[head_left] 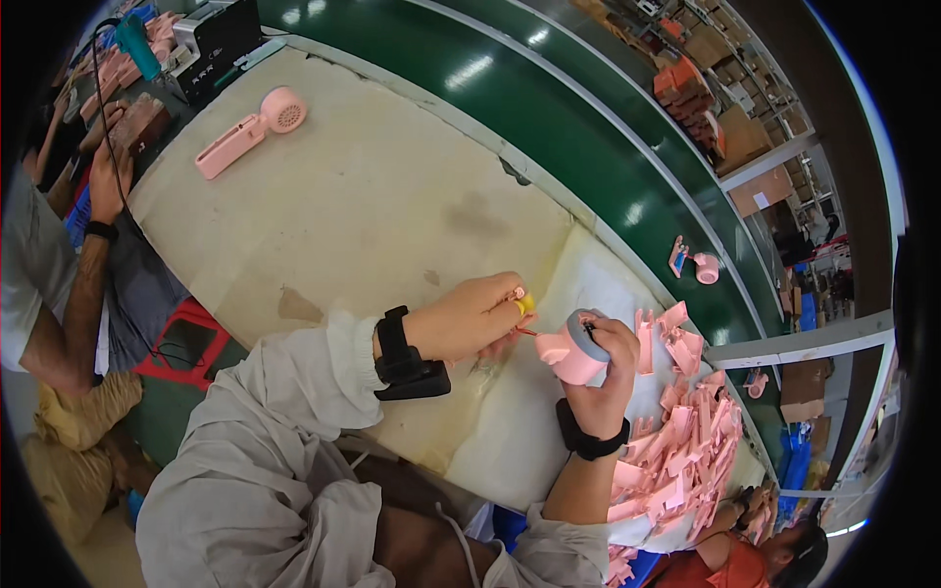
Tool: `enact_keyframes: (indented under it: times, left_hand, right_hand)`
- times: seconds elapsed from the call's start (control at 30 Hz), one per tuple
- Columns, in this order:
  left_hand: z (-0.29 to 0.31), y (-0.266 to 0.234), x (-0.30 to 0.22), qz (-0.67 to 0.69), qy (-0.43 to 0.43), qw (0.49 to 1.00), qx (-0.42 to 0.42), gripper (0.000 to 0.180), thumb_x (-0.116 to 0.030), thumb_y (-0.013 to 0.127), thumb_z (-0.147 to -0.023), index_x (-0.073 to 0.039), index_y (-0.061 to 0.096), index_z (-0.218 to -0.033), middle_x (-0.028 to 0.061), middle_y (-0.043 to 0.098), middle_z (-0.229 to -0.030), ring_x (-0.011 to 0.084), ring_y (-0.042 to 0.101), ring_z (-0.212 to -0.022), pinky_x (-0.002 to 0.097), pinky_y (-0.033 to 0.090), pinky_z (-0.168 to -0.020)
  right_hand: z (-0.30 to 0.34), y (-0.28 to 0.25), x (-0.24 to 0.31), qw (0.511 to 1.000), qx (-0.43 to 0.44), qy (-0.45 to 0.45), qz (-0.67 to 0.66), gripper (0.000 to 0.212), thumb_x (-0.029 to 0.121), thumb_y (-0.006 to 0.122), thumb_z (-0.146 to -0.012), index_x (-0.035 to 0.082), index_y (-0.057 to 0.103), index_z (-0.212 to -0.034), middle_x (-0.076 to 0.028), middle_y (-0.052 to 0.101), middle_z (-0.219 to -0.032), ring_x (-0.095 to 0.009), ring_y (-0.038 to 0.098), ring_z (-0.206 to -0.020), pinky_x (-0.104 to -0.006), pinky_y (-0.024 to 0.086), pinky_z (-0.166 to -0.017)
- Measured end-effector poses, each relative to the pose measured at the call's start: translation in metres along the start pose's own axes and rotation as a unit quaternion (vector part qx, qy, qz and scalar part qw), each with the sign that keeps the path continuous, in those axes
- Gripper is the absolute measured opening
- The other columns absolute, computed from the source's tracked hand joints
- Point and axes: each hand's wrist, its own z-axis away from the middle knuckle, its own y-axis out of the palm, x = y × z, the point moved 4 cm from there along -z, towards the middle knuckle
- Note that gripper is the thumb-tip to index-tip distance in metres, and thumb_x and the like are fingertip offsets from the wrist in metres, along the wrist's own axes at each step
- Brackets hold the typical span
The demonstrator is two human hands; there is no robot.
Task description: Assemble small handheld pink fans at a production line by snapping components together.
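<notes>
And it's the pink housing [573, 367] in play!
Right hand [610, 370] clasps it from three o'clock; left hand [474, 319] curls in at ten o'clock, its pinch too hidden to tell.

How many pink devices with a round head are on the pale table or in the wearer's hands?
2: one pink device lies on the table, far left; another device is in the right hand. The loose pink parts may hide more.

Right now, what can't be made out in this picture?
In the head view:
- Yellow thing: too small, partly covered by the left fingers.
- Pink housing: inside, partly covered by the right fingers.
- Pile: lower pieces, under upper ones.
- Co-worker in red: cut off by the lower edge.
</notes>
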Motion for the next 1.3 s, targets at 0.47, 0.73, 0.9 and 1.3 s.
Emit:
enact_keyframes:
  times: [0.47, 0.73, 0.9, 1.3]
  left_hand:
    - [0.003, 0.001, 0.001, -0.106, 0.078, 0.99, 0.051, 0.017, -0.013, 0.051, -0.082, 0.001, 0.049, -0.093, 0.0065, 0.057, -0.079, 0.0131, 0.054, -0.064, 0.0273, 0.045, -0.057]
    - [0.01, -0.001, -0.013, -0.247, 0.122, 0.961, -0.003, 0.025, -0.02, 0.056, -0.075, 0.002, 0.052, -0.085, 0.0144, 0.058, -0.066, 0.0286, 0.057, -0.06, 0.0355, 0.044, -0.056]
    - [0.01, 0.004, -0.009, -0.317, 0.145, 0.937, 0.025, 0.021, -0.016, 0.058, -0.072, -0.002, 0.05, -0.086, 0.0134, 0.056, -0.065, 0.0303, 0.055, -0.058, 0.0373, 0.042, -0.054]
    - [0.014, 0.031, -0.005, -0.443, 0.151, 0.881, 0.064, 0.019, -0.016, 0.057, -0.073, 0.0, 0.048, -0.079, 0.0174, 0.057, -0.067, 0.0342, 0.057, -0.062, 0.0416, 0.044, -0.057]
  right_hand:
    - [0.0, 0.001, 0.002, 0.999, -0.006, -0.026, 0.023, 0.051, -0.007, 0.073, -0.06, 0.01, 0.049, -0.103, -0.013, 0.048, -0.11, -0.033, 0.054, -0.104, -0.0386, 0.046, -0.088]
    - [-0.002, 0.001, 0.012, 0.997, 0.027, -0.058, 0.052, 0.054, -0.007, 0.073, -0.06, 0.01, 0.051, -0.106, -0.013, 0.048, -0.112, -0.034, 0.052, -0.109, -0.0407, 0.047, -0.088]
    - [0.009, -0.004, 0.001, 0.949, 0.006, 0.164, -0.269, 0.057, -0.003, 0.075, -0.059, 0.006, 0.053, -0.111, -0.014, 0.048, -0.115, -0.032, 0.052, -0.108, -0.0384, 0.045, -0.089]
    - [0.001, -0.017, -0.001, 0.956, 0.18, 0.122, -0.198, 0.048, 0.012, 0.073, -0.07, 0.006, 0.057, -0.114, -0.013, 0.053, -0.108, -0.026, 0.052, -0.1, -0.0325, 0.041, -0.087]
